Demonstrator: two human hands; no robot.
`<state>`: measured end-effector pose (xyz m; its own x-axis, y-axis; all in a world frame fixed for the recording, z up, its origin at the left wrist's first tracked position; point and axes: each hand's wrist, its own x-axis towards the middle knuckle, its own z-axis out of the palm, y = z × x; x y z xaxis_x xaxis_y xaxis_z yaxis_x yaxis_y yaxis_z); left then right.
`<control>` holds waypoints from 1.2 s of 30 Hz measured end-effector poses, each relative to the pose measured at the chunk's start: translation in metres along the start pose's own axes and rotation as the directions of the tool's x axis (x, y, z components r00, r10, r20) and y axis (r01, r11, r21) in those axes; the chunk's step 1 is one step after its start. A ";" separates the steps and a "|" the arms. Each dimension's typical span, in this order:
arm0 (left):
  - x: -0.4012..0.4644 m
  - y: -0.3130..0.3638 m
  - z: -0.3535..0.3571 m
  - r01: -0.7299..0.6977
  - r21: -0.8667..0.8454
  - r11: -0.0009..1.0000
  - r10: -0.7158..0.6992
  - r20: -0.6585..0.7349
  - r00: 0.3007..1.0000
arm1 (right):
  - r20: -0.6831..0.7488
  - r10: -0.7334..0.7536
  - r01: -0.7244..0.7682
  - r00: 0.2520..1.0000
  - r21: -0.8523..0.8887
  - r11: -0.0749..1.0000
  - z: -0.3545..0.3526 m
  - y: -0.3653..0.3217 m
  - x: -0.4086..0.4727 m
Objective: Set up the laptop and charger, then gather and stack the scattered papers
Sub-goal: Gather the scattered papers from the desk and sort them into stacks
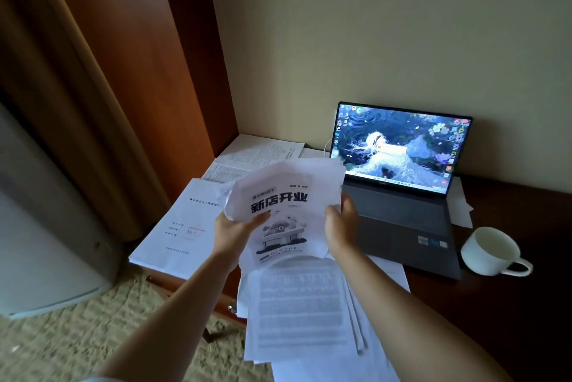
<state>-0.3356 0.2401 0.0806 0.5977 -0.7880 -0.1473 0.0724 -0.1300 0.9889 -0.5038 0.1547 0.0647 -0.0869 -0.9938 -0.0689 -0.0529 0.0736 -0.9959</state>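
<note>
Both my hands hold up a loose bundle of papers over the desk; the top sheet is a flyer with bold black characters and a cartoon. My left hand grips the bundle's left edge, my right hand grips its right edge. More papers lie below, hanging over the desk's front edge. A stapled document lies at the left, further sheets at the back corner. The laptop stands open with its screen lit. A thin white cable shows at its left side.
A white cup stands right of the laptop on the dark wooden desk. A sheet sticks out from under the laptop's right side. A wooden panel rises at the left, a white appliance stands on the carpet.
</note>
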 end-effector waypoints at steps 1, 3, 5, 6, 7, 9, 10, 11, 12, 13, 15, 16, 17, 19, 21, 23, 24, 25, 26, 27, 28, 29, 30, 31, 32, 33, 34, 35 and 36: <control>0.002 -0.002 0.001 0.006 0.019 1.000 -0.006 0.015 1.000 | 0.034 0.015 -0.015 0.999 0.003 1.000 -0.002 0.002 0.001; 0.003 -0.009 0.002 0.023 0.074 0.997 -0.027 0.047 0.999 | 0.110 0.079 -0.074 0.991 -0.056 0.996 -0.005 0.013 -0.001; 0.001 -0.016 0.004 0.038 0.085 0.996 -0.042 0.047 0.998 | 0.122 0.130 -0.121 0.984 -0.083 0.989 -0.007 0.028 -0.003; 0.001 -0.018 0.004 0.044 0.068 0.997 -0.047 0.037 0.998 | 0.111 0.136 -0.130 0.984 -0.060 0.990 -0.008 0.033 -0.003; 0.000 -0.019 0.003 0.050 0.052 0.997 -0.051 0.028 0.998 | 0.098 0.152 -0.147 0.984 -0.060 0.987 -0.007 0.038 -0.002; -0.003 -0.022 0.002 0.088 0.055 0.995 -0.090 0.031 0.995 | 0.105 0.228 -0.212 0.968 -0.141 0.967 -0.006 0.044 -0.001; -0.003 -0.024 0.001 0.112 0.068 0.991 -0.115 0.037 0.993 | 0.120 0.263 -0.237 0.957 -0.195 0.952 -0.005 0.049 -0.002; -0.003 -0.028 -0.001 0.129 0.076 0.989 -0.132 0.034 0.991 | 0.130 0.275 -0.240 0.953 -0.233 0.942 -0.002 0.052 -0.004; -0.001 -0.029 -0.002 0.136 0.071 0.988 -0.138 0.021 0.990 | 0.123 0.265 -0.228 0.957 -0.252 0.941 0.003 0.053 -0.006; 0.003 -0.029 -0.005 0.131 0.055 0.990 -0.131 -0.005 0.991 | 0.108 0.232 -0.200 0.967 -0.247 0.948 0.011 0.051 -0.008; 0.015 -0.023 -0.012 0.110 0.015 0.994 -0.108 -0.092 0.990 | 0.116 0.133 -0.109 0.984 -0.190 0.976 0.033 0.037 -0.013; 0.024 -0.018 -0.019 0.103 0.004 0.995 -0.101 -0.142 0.985 | 0.140 0.089 -0.065 0.986 -0.167 0.984 0.048 0.029 -0.015; 0.032 -0.013 -0.027 0.090 0.000 0.996 -0.088 -0.188 0.978 | 0.161 0.057 -0.031 0.985 -0.157 0.987 0.063 0.022 -0.017; 0.050 -0.002 -0.048 0.041 0.015 0.999 -0.036 -0.264 0.964 | 0.192 0.037 -0.004 0.981 -0.169 0.986 0.093 0.011 -0.021; 0.069 0.008 -0.074 -0.029 0.051 0.998 0.044 -0.317 0.947 | 0.223 0.069 -0.020 0.972 -0.212 0.977 0.125 0.001 -0.026; 0.087 0.013 -0.102 -0.034 0.121 0.992 0.075 -0.350 0.934 | 0.259 0.113 -0.051 0.959 -0.236 0.971 0.156 -0.002 -0.031; 0.098 0.012 -0.118 -0.016 0.161 0.987 0.074 -0.358 0.931 | 0.276 0.139 -0.072 0.951 -0.240 0.968 0.172 0.002 -0.033; 0.110 0.009 -0.133 0.001 0.196 0.981 0.071 -0.361 0.930 | 0.286 0.168 -0.098 0.943 -0.243 0.965 0.188 0.007 -0.034; 0.122 0.005 -0.147 0.021 0.225 0.974 0.063 -0.359 0.931 | 0.287 0.202 -0.131 0.936 -0.248 0.960 0.204 0.014 -0.035; 0.134 -0.001 -0.160 0.041 0.250 0.967 0.052 -0.353 0.934 | 0.281 0.243 -0.172 0.928 -0.255 0.952 0.219 0.022 -0.037; 0.146 -0.005 -0.171 0.068 0.270 0.961 0.030 -0.342 0.939 | 0.264 0.284 -0.216 0.922 -0.261 0.941 0.235 0.029 -0.039; 0.159 -0.012 -0.182 0.108 0.283 0.953 -0.010 -0.327 0.945 | 0.238 0.315 -0.251 0.919 -0.263 0.931 0.249 0.037 -0.039; 0.170 -0.018 -0.190 0.157 0.298 0.942 -0.060 -0.310 0.949 | 0.213 0.339 -0.280 0.916 -0.262 0.924 0.260 0.042 -0.040; 0.181 -0.026 -0.198 0.210 0.317 0.925 -0.116 -0.291 0.950 | 0.189 0.355 -0.301 0.916 -0.262 0.917 0.270 0.048 -0.040; 0.191 -0.032 -0.204 0.257 0.341 0.904 -0.167 -0.272 0.948 | 0.161 0.376 -0.327 0.913 -0.265 0.907 0.278 0.052 -0.040; 0.201 -0.040 -0.209 0.293 0.371 0.881 -0.207 -0.254 0.945 | 0.125 0.401 -0.358 0.907 -0.271 0.894 0.284 0.055 -0.039; 0.209 -0.046 -0.213 0.314 0.403 0.860 -0.236 -0.234 0.943 | 0.085 0.424 -0.388 0.902 -0.274 0.880 0.289 0.059 -0.037; 0.217 -0.053 -0.216 0.328 0.435 0.839 -0.260 -0.209 0.943 | 0.048 0.439 -0.410 0.897 -0.279 0.868 0.293 0.063 -0.034; 0.225 -0.059 -0.218 0.332 0.474 0.815 -0.278 -0.182 0.943 | 0.021 0.448 -0.424 0.894 -0.286 0.859 0.295 0.067 -0.031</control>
<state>-0.0311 0.2018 -0.0066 0.6888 -0.5978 -0.4101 -0.1214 -0.6528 0.7477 -0.2110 0.1658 -0.0173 -0.0804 -0.8570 -0.5091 -0.2933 0.5084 -0.8096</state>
